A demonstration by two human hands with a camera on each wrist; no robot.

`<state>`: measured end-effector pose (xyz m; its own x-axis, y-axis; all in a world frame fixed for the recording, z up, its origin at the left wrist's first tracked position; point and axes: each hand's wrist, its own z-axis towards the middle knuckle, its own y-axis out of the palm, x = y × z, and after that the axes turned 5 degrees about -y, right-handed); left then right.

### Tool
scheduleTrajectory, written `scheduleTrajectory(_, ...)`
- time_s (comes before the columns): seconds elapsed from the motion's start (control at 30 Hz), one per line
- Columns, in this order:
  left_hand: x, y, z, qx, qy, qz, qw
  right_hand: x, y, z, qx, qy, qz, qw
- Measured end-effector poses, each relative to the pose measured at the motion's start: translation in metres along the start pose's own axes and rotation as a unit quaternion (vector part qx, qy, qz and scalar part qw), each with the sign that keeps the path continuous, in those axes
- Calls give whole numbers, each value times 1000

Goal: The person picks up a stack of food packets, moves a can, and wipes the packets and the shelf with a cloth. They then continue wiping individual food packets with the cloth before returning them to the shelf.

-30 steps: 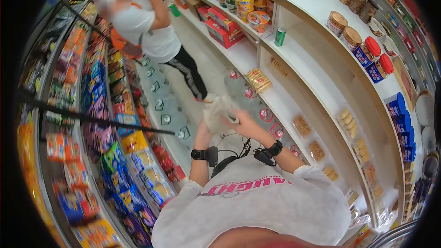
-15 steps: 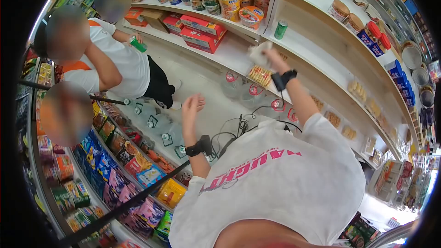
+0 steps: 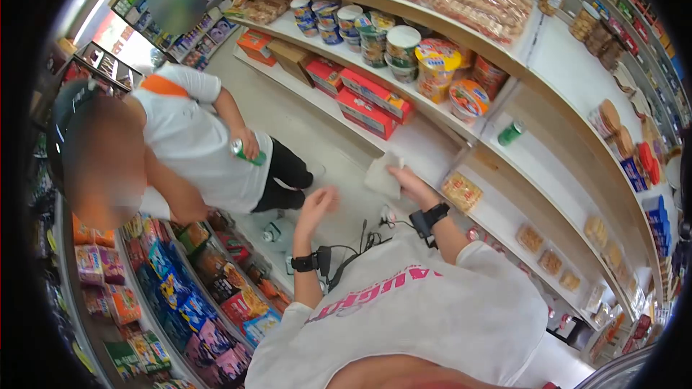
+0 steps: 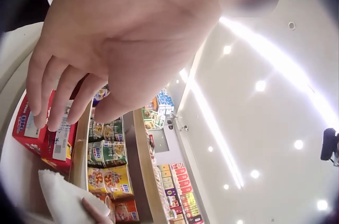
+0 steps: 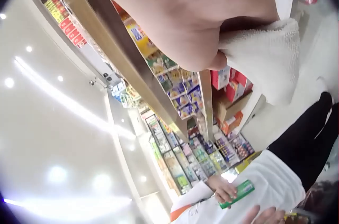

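White cloth (image 3: 382, 178) hangs from the right hand (image 3: 411, 184), pinched between thumb and fingers, its loose part falling to the left of that grip over the floor (image 3: 288, 104). What has just changed is the place of the cloth: it is clear of the lower shelf (image 3: 499, 205), which lies to the right of the grip, and nothing supports it except the pinch. For the handling in hand, I judge this a moment between contacts, with the cloth free to be refolded or laid down again. The left hand (image 3: 317, 209) stands to the left of the grip, near the cloth but apart from it, fingers loosely extended and holding nothing; the left wrist view shows its empty palm.

Half a second ago the right hand had the cloth out beside the wrapped biscuit pack (image 3: 462, 192); now that pack sits just right of the grip. The left hand was farther from the cloth then, and the gap has narrowed. Red boxes (image 3: 366, 112) lie ahead and left of the grip, and the upright green can (image 3: 511, 133) is on the shelf ahead and right, untouched by either hand, as it was then
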<state>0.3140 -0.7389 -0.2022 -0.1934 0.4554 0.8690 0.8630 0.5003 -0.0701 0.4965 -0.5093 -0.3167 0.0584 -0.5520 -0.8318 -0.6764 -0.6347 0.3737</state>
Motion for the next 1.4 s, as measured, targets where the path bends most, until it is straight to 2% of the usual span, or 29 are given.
scheduleTrajectory(0.03,12,-11,17,2,-12,16,1000,-5,17,21,-21,-8,-8,1000)
scheduleTrajectory(0.13,58,-34,59,-32,39,54,997,-36,64,52,-88,-62,-84,991)
scheduleTrajectory(0.23,89,-37,107,8,133,176,975,-79,100,72,-122,-14,-4,992)
scheduleTrajectory(0.27,105,-34,116,5,113,194,974,-100,108,71,-107,-3,10,994)
scheduleTrajectory(0.33,128,-29,149,-53,149,271,949,-134,122,76,-77,13,36,996)
scheduleTrajectory(0.37,138,-28,167,-81,166,311,932,-128,115,97,-65,-3,45,997)
scheduleTrajectory(0.4,147,-27,185,-90,245,299,918,-112,100,123,-53,-19,55,997)
scheduleTrajectory(0.43,160,-27,202,-100,269,293,912,-106,88,143,-39,-37,66,996)
scheduleTrajectory(0.47,178,-27,220,-111,296,286,904,-160,101,120,-57,-93,130,986)
scheduleTrajectory(0.5,197,-28,238,-126,322,278,896,-168,96,128,-12,-114,143,983)
scheduleTrajectory(0.6,269,-32,304,-148,395,133,897,-198,74,154,119,-180,170,962)
scheduleTrajectory(0.67,314,-44,362,-105,389,132,906,-217,70,160,198,-207,178,941)
scheduleTrajectory(0.73,358,-54,431,-54,451,83,887,-228,78,170,256,-220,200,920)
scheduleTrajectory(0.77,380,-54,462,-26,430,46,901,-238,83,177,282,-229,207,908)
scheduleTrajectory(0.8,436,-54,490,13,497,24,867,-252,100,188,333,-235,178,896)
scheduleTrajectory(0.83,454,-52,512,33,497,32,866,-255,106,196,338,-239,165,895)
scheduleTrajectory(0.87,474,-50,541,75,576,67,811,-257,112,202,344,-240,153,895)
scheduleTrajectory(0.97,514,-32,601,118,628,63,766,-260,131,214,376,-241,112,888)
scheduleTrajectory(1.0,524,-28,617,112,627,80,767,-264,134,220,385,-245,96,884)
scheduleTrajectory(1.1,538,-16,642,98,617,114,773,-263,138,226,394,-249,69,882)
scheduleTrajectory(1.2,550,-11,630,93,600,99,789,-265,136,233,407,-235,54,881)
scheduleTrajectory(1.3,553,-8,649,57,619,129,773,-282,140,240,393,-238,72,885)
scheduleTrajectory(1.33,555,-12,642,54,637,135,757,-286,139,243,395,-246,62,883)
scheduleTrajectory(1.4,559,-22,613,44,635,83,767,-301,131,253,394,-266,35,879)
